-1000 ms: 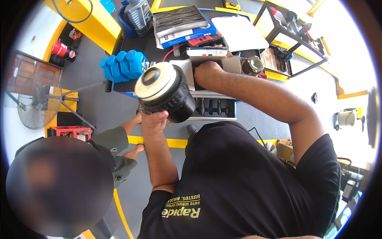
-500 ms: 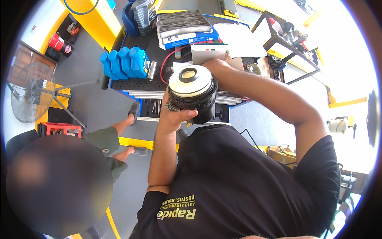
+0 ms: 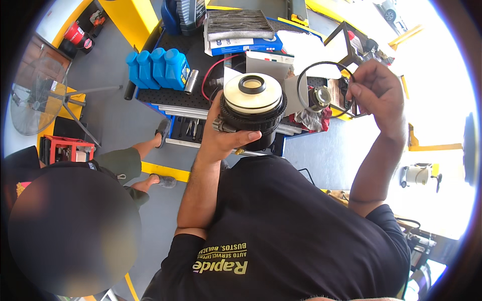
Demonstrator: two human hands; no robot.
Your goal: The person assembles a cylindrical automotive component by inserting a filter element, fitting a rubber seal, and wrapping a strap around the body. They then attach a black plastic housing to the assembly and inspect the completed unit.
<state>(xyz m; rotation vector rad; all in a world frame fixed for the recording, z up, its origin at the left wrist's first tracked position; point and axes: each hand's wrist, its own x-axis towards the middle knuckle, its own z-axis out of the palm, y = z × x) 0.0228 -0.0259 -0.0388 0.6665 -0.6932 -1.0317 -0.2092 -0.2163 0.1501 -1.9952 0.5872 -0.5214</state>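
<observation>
Near bottles (image 3: 160,70), our left hand (image 3: 217,140) grips a canister (image 3: 253,113), half-hiding a carton (image 3: 269,65); our right hand (image 3: 380,93) pinches a ring (image 3: 324,62); lettering (image 3: 221,267) marks our shirt (image 3: 296,226).

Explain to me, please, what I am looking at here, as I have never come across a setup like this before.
There is no robot here, only a person working with bare hands. The view comes from a wide fisheye camera worn on the head and looking down, so straight edges bend toward the rim.

The left hand holds a black cylindrical part with a cream top. The right hand holds up a thin black ring.

Beyond them is a dark cart top. On it are four blue bottles, a small metal cylinder and a grey pleated filter resting on a blue-and-white box. At lower left, a blurred disc hides part of another person.
</observation>
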